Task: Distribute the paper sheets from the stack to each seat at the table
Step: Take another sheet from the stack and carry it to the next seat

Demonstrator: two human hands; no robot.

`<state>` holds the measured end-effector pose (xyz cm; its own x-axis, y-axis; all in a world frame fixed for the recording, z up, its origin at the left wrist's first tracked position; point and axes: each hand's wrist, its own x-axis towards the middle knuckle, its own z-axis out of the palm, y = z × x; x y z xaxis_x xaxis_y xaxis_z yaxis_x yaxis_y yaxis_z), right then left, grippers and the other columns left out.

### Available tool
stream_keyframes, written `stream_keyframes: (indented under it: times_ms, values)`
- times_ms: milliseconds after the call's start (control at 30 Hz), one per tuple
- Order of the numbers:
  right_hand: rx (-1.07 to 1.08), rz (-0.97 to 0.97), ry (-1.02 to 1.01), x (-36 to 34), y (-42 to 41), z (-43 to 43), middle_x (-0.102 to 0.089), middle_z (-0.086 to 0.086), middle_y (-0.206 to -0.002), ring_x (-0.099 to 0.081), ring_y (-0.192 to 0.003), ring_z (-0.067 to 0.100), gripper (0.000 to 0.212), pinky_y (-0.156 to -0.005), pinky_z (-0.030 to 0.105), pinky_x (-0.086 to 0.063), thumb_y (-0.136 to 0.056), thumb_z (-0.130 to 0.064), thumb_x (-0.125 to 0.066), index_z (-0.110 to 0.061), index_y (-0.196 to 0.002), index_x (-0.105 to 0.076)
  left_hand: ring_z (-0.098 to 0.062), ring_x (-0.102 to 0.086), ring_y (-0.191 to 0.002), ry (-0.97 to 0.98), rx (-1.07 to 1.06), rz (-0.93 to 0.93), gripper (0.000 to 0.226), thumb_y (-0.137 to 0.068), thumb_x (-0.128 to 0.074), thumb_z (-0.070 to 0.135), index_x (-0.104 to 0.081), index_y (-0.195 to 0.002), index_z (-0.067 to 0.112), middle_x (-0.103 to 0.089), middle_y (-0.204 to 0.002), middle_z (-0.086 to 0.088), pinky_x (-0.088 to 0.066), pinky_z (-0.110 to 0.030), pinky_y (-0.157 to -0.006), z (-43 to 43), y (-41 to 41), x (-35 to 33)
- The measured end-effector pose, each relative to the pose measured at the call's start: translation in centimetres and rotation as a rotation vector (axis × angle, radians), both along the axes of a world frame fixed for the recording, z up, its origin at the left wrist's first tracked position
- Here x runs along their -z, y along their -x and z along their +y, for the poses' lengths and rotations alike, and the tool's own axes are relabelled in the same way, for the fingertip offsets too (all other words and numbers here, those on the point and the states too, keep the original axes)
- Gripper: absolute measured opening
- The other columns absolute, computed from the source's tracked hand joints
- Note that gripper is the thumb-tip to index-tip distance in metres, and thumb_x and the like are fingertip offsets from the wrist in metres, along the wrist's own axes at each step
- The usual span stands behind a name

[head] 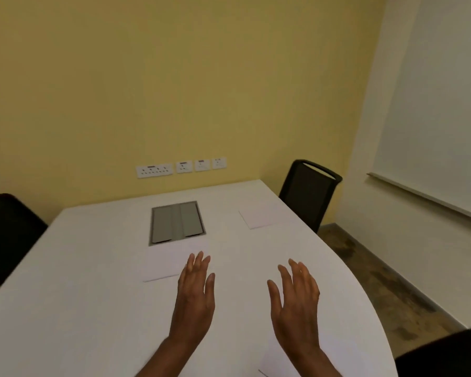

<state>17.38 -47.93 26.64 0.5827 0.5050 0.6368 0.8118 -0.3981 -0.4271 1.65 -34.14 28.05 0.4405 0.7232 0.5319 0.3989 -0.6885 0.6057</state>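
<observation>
Currently flat-open, empty, over table (79, 281): L hand (195, 297) w/ fingertips at paper stack (172, 261) edge just near-side of cable hatch (176, 222), R hand (297, 303) right of it; single sheet (261, 215) right of hatch.

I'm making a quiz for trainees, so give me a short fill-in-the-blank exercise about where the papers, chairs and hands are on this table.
1. Both hands, left hand and right hand, are open and hold ____.
2. The single sheet at the far right lies in front of a ____ chair.
3. The paper stack lies just in front of the grey ____ set into the table.

Missing words: nothing; black; hatch
</observation>
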Motion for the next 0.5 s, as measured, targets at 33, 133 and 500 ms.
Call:
stream_keyframes:
  times_ms: [33,133,500]
  values:
    - [-0.026,-0.024,-0.007,-1.5,0.4,0.6,-0.05,0.01,-0.148,-0.034,-0.144,0.029,0.048,-0.116,0.053,-0.03,-0.099,-0.043,-0.041,-0.015,-0.133,-0.059,-0.006,-0.009,-0.152,-0.052,-0.019,0.004,0.047,-0.103,-0.042,0.024,-0.04,-0.15,0.019,-0.03,-0.16,0.007,-0.011,-0.03,-0.123,0.3,0.7,-1.4]
    - [-0.087,-0.068,-0.016,-5.1,1.4,2.3,-0.043,0.01,-0.154,-0.028,-0.147,0.029,0.048,-0.12,0.047,-0.019,-0.099,-0.042,-0.044,-0.015,-0.138,-0.054,-0.009,-0.002,-0.153,-0.175,-0.085,0.043,0.052,-0.104,-0.039,0.027,-0.03,-0.154,0.017,-0.021,-0.164,0.003,-0.004,-0.029,-0.124,1.3,2.8,-5.2]
    - [-0.225,-0.158,-0.034,-13.4,8.0,10.4,-0.024,0.009,-0.163,-0.005,-0.154,0.023,0.057,-0.122,0.05,-0.012,-0.103,-0.046,-0.032,-0.012,-0.147,-0.043,-0.02,0.001,-0.154,-0.399,-0.314,0.121,0.056,-0.105,-0.033,0.031,-0.021,-0.156,0.009,-0.012,-0.166,-0.01,-0.008,-0.044,-0.124,7.3,11.3,-13.3]
